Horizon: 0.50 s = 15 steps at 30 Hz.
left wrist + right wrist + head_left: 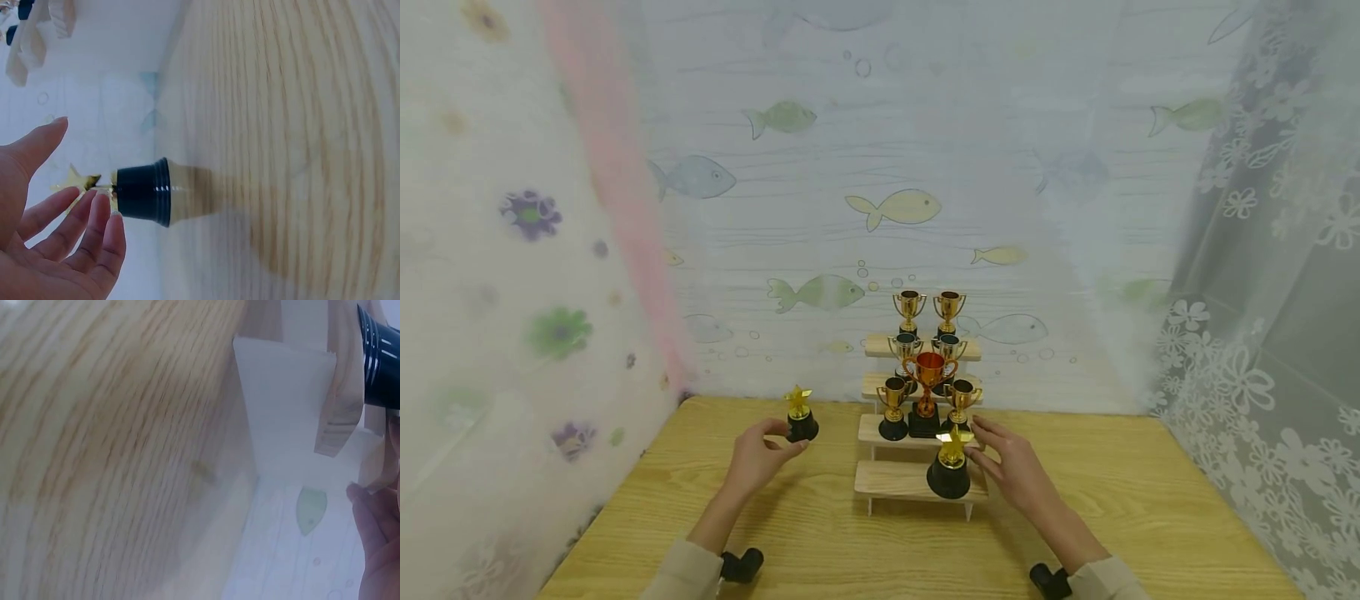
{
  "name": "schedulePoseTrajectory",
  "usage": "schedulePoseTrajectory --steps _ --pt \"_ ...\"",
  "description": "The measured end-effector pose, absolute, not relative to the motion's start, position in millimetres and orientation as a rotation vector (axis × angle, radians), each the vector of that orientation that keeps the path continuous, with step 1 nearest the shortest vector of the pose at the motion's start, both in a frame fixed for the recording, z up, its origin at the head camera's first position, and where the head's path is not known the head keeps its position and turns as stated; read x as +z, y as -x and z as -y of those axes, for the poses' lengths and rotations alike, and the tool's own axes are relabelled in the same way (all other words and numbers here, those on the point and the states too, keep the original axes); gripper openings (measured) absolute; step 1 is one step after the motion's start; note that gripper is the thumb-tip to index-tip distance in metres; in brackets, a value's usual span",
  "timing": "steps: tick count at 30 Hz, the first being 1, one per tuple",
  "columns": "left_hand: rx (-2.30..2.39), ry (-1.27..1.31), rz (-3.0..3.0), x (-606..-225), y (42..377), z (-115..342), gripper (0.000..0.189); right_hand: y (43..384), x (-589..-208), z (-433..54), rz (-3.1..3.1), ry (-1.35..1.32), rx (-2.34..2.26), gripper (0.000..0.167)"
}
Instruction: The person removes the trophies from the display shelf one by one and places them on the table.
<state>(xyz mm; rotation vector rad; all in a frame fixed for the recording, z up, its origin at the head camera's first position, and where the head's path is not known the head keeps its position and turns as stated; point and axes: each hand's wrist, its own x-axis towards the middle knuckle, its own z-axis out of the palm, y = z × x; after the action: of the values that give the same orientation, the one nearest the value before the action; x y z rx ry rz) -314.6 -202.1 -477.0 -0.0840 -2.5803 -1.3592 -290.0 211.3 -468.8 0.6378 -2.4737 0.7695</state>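
On the table at the left stands a gold star trophy (800,413) with a black base. My left hand (763,455) is beside it, thumb spread apart; the left wrist view shows the fingers (106,244) loosely bent close to the star and stem, not wrapped round them. A second star trophy (950,472) stands on the lowest step of a wooden tiered stand (891,479), toward its right end. My right hand (1017,468) is just right of this trophy, thumb near its upper part and fingers extended behind. In the right wrist view its black base (382,359) rests on the step.
Higher steps hold several cup trophies: gold ones (950,307) on top, silver ones (904,350) below, then gold cups flanking a taller orange-red cup (929,371). A fish-patterned curtain (820,208) hangs behind the wooden table (1097,467).
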Motion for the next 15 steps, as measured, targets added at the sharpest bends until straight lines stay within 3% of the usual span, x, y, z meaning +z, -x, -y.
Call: schedulePoseTrajectory --steps 15 --pt "-1.423 0.217 2.524 -459 287 175 0.034 295 -470 -213 2.426 -0.652 0.764 0.040"
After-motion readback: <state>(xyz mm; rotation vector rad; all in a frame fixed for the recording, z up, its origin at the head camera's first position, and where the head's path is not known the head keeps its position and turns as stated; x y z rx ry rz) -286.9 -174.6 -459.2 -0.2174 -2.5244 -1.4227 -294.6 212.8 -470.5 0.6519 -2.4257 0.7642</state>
